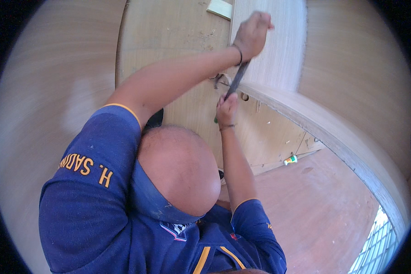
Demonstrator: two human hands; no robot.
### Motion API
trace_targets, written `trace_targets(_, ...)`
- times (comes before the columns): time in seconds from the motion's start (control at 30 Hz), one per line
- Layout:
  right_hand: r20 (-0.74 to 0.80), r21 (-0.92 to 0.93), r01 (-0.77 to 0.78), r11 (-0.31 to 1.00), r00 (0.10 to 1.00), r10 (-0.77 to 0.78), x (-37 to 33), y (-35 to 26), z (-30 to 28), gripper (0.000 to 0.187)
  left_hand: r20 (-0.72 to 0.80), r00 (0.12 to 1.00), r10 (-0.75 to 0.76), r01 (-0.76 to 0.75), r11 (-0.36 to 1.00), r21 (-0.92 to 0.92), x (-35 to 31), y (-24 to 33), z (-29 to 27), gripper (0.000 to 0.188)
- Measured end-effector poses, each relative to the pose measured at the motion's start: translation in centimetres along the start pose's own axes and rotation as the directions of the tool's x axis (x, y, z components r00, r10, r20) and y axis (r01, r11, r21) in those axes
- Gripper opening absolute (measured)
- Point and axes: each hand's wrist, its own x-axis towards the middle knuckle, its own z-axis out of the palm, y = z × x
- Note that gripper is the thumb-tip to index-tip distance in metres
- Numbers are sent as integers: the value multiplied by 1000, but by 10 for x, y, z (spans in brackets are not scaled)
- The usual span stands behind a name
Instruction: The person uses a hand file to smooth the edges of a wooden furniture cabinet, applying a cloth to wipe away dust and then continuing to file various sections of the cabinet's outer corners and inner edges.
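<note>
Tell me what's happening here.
A person's right hand holds the near end of a long dark file-like tool; the left hand, blurred, holds the far end. The tool slants by the corner of a pale wooden panel, though contact is hard to judge. A small bottle lies farther off to the right.

The left arm (178, 75) is bent and stretches far out, slanting to the right. The left hand (253, 36) is curled up and a bit blurry. The right arm (239, 169) reaches forward too, straighter, with the right hand (227, 109) closed, not as far out.
</note>
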Motion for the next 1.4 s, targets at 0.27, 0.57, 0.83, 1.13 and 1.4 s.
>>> trace_targets(0.27, 2, 147, -77, 986, 997, 78, -31, -21, -7, 62, 98, 995, 12, -8, 999, -41, -20, 24, -5, 52)
trace_targets(0.57, 27, -160, 12, 987, 1000, -7, -11, -22, -4, 56, -26, 992, -121, 124, 973, 194, 4, -9, -15, 49)
trace_targets(0.83, 42, 69, -27, 997, 999, 24, -89, -72, -67, 57, 357, 932, 64, -19, 992, -128, -41, 79, 13, 51)
trace_targets(1.13, 69, -235, 96, 967, 994, -82, -46, -39, -48, 56, 175, 984, -27, 63, 977, -202, -30, 13, -2, 47)
trace_targets(1.4, 53, -94, 76, 993, 996, -72, -20, -15, -23, 60, 150, 989, 12, 2, 996, -89, -5, -7, -9, 47)
